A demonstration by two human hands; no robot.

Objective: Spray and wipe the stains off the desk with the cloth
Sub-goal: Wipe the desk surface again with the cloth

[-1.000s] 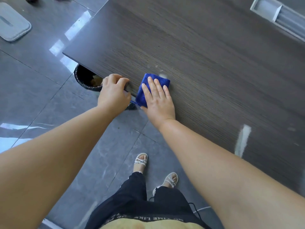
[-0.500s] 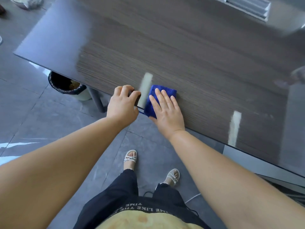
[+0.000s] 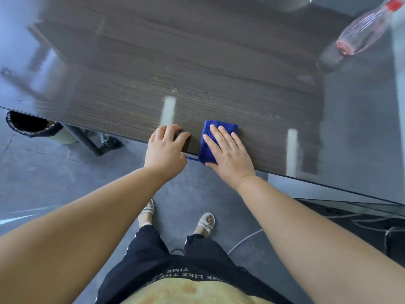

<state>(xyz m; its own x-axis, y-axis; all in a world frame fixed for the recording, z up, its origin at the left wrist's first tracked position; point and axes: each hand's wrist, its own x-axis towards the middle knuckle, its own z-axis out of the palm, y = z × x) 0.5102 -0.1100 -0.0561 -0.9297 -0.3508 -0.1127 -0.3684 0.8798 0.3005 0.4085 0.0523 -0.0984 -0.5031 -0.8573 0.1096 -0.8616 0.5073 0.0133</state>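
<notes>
Since half a second ago the right hand [image 3: 228, 154] and the blue cloth [image 3: 207, 148] have slid rightward along the near edge of the desk [image 3: 219, 73], opening a wider gap to the left hand [image 3: 166, 150], and the view has swung so that a bottle [image 3: 363, 29] now appears at the far right. Seen from above, the right hand lies flat on the folded cloth, fingers straight and slightly spread, pressing it onto the dark wood-grain top right at the near edge; a small loop of the cloth hangs over that edge. Just to its left, not touching the cloth, the left hand holds the desk edge, fingers curled onto the top and thumb at the front of the edge. Two pale vertical streaks of glare [image 3: 167, 110] cross the glossy surface, one beyond the left hand. The clear bottle with a red cap is blurred. Under the desk's left end stands a dark waste bin [image 3: 28, 126] on grey floor tiles [image 3: 54, 172]. Below, the person's sandalled feet [image 3: 206, 224] and dark trousers show.
</notes>
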